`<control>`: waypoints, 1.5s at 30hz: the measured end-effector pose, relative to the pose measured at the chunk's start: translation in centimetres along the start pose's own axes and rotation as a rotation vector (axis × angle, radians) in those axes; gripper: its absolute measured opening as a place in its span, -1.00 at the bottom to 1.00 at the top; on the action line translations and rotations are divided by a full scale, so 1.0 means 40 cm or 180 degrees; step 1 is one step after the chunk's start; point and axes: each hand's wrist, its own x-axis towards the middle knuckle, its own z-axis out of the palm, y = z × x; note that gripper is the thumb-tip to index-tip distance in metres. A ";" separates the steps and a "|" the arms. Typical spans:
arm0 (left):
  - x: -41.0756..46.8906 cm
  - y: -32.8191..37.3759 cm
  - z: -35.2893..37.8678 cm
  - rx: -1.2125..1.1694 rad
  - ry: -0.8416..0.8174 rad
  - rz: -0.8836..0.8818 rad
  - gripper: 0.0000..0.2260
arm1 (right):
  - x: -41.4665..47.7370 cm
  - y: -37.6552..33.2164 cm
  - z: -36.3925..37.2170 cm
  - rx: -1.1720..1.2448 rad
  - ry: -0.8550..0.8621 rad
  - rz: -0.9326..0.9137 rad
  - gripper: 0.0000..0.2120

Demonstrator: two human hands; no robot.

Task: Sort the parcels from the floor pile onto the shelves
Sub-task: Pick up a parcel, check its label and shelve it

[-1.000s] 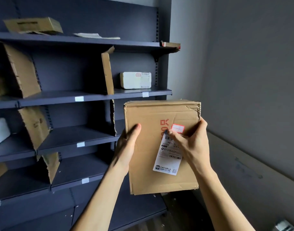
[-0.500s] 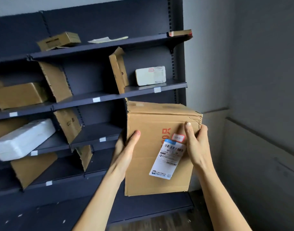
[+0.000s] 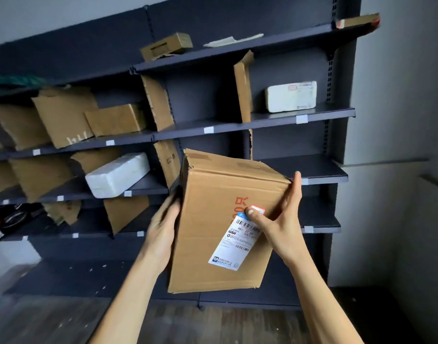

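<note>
Holding: the cardboard box (image 3: pixel 213 244) hangs in the air in front of the shelving (image 3: pixel 203 100), tilted, with its top about level with the third shelf (image 3: pixel 322 178); nothing is under it.
Left hand: the left hand (image 3: pixel 163 227) lies flat against the box's left side with its fingers roughly straight, pressing rather than hooking. It is blurred, so finer detail is unsure.
Right hand: the right hand (image 3: pixel 280 219) clasps the right edge, fingers running up the side and the thumb pressed on the front face at the top of the shipping label (image 3: pixel 234 240).
Slip risk: the hold is a sideways squeeze only, so if either palm eases off, the box probably slides down to the floor.
Snag risk: a cardboard divider (image 3: pixel 167 162) stands just behind the box's upper left corner, and a swing to the left could bend it or knock it loose.
Neighbour risk: the white parcel (image 3: pixel 117 175) overhangs its shelf edge, and a bump there may tip it off.
Fit risk: the box looks tall for the gap between shelves, so pushed in upright it may jam.
</note>
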 end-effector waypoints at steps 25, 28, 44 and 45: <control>0.107 0.038 -1.143 0.0029 0.0936 -0.0404 -0.69 | -0.153 0.002 1.137 0.0617 -0.0009 -0.0383 -0.46; 0.172 0.040 -1.238 0.0483 0.1221 0.0042 -0.83 | -0.101 0.046 1.245 0.0794 -0.0050 -0.0336 -0.46; 0.580 0.024 -1.738 -0.0574 0.2446 0.0221 -0.47 | 0.195 0.360 1.886 0.1693 0.0024 0.0829 -0.47; 0.603 0.003 -1.777 -0.0729 0.2402 0.0195 -0.48 | 0.200 0.376 1.933 0.1734 0.0030 0.0932 -0.48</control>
